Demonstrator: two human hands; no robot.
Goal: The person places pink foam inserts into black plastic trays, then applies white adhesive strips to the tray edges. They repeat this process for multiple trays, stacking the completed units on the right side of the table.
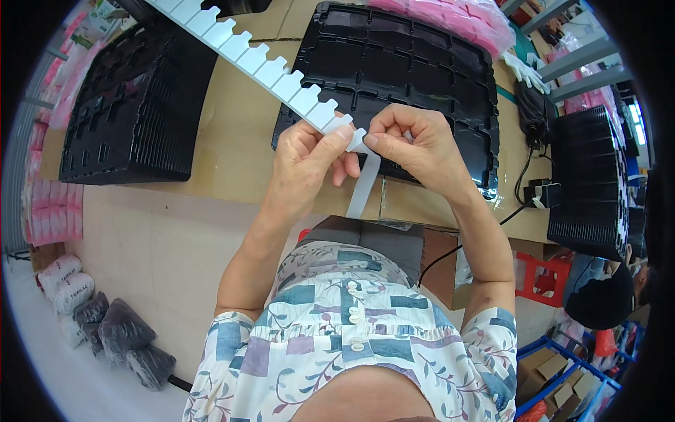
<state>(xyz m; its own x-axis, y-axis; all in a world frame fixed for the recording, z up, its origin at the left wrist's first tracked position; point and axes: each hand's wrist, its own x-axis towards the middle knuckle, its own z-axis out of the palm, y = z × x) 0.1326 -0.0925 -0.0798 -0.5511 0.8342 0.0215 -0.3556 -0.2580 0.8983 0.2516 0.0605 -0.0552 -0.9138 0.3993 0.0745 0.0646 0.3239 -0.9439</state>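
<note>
A long pale strip of adhesive pieces with notched tabs (271,74) runs from the top left down to my hands, above the table. My left hand (302,158) grips its lower end between thumb and fingers. Close beside the last tab, my right hand (422,144) is closed in a pinch; what lies between its fingertips is too small to make out. From that end a bare, pale backing ribbon (362,188) hangs down past the table edge. Behind my hands lies a black plastic tray (394,53) with moulded compartments.
Stacks of black trays stand at the left (140,105) and right (587,183) of the cardboard-covered table (232,141). Pink wrapped goods (450,21) lie at the back. A black cable (517,213) crosses the right edge. A co-worker's dark-haired head (601,295) shows beyond a red stool (543,278).
</note>
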